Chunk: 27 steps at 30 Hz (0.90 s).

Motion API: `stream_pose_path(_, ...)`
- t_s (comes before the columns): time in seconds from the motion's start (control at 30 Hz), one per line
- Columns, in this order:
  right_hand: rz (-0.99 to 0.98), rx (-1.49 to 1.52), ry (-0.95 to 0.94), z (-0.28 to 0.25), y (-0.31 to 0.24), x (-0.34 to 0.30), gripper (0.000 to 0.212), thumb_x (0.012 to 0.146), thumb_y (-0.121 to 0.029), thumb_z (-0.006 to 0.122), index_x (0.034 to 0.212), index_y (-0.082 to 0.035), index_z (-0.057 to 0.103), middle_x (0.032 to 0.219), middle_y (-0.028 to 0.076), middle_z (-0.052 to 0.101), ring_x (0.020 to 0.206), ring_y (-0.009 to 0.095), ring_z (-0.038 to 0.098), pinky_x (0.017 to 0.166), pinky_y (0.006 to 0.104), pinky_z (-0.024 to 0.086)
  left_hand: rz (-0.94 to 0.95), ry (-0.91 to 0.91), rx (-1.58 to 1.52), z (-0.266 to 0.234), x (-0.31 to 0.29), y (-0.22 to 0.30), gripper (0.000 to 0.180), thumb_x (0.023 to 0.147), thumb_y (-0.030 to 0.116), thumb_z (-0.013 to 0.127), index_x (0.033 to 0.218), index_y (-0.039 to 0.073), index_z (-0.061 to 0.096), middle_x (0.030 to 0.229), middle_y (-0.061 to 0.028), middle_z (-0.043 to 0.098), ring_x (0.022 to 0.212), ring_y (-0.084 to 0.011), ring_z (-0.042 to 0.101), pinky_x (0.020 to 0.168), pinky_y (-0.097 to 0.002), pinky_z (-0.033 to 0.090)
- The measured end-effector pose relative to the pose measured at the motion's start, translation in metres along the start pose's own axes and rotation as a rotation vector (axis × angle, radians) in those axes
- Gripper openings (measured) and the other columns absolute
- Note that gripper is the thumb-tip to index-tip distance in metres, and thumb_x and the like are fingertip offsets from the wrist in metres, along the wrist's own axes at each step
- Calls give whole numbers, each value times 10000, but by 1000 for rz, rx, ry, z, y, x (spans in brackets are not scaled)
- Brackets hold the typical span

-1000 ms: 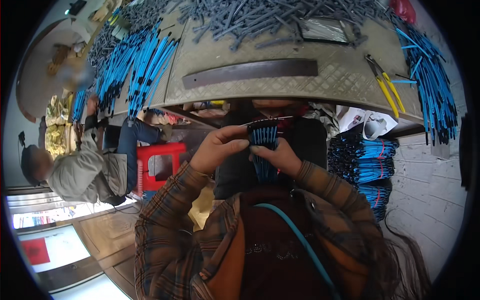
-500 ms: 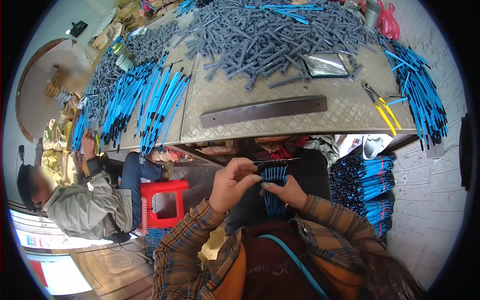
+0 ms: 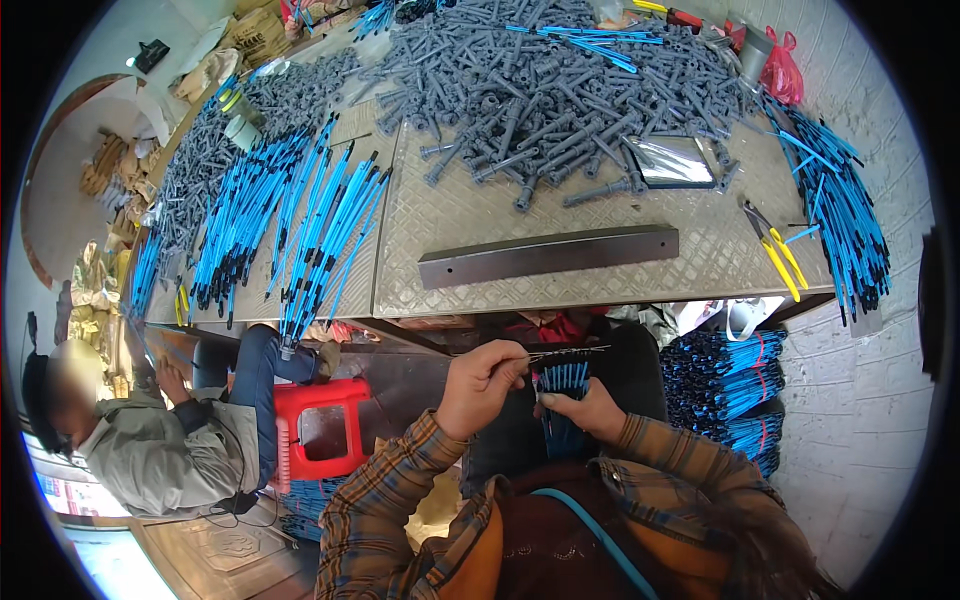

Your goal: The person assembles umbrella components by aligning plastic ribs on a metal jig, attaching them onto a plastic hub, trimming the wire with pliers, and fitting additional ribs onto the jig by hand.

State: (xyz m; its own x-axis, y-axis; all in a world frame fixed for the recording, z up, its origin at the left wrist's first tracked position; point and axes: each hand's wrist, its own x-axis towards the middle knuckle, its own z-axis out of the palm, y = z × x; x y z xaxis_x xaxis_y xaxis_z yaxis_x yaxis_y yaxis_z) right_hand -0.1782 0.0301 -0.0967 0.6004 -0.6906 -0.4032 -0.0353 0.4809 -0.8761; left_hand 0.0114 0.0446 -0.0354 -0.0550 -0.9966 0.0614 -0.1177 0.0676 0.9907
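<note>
So, way off left of the fingers there's a co-worker (image 3: 165,455) in a greyish jacket, with a red stool (image 3: 352,428) a bit nearer in. The left hand (image 3: 487,388) has its fingers curled in, pinching some thin wires (image 3: 578,350) that poke out to the right. Just under those wires is the blue rod bundle (image 3: 567,378), right of the left fingertips and gripped by the right hand (image 3: 594,410), thumb across the front. Further right of the fingers, tied bundles (image 3: 735,400) sit stacked, plus yellow-handled pliers (image 3: 778,262) up on the table (image 3: 715,265).
</note>
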Motion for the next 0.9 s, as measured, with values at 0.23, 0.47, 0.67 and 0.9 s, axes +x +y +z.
stream_pose_path(0.23, -24, 127, -11, -5, -5, 3, 228, 811, -182, 635, 950, -13, 569, 825, 68, 621, 753, 166, 632, 653, 285, 522, -35, -110, 61, -8, 14, 8, 116, 855, 18, 538, 966, -1, 565, 786, -48, 582, 680, -85, 568, 609, -218, 480)
stream_pose_path(0.47, 6, 196, -3, -20, 3, 2, 212, 814, -136, 623, 958, 5, 558, 836, 75, 613, 775, 187, 637, 676, 300, 527, 53, 235, 313, -75, 150, 69, 167, 867, 130, 528, 921, -5, 609, 688, -58, 598, 636, -72, 556, 547, -204, 440)
stream_pose_path(0.67, -30, 197, 4, -23, 20, 6, 185, 819, -99, 610, 956, 11, 554, 838, 85, 617, 790, 197, 640, 691, 312, 525, 55, 284, 1215, -99, 279, 28, 282, 729, 272, 615, 910, 58, 647, 835, -134, 650, 786, -273, 628, 688, -361, 492)
stream_pose_path(0.9, -32, 199, -34, -22, 10, -4, 169, 824, -95, 605, 940, 17, 555, 839, 90, 623, 781, 194, 641, 693, 310, 521, -120, 69, 1447, -71, 273, 35, 273, 698, 265, 613, 897, 83, 658, 930, -142, 643, 833, -311, 616, 739, -393, 488)
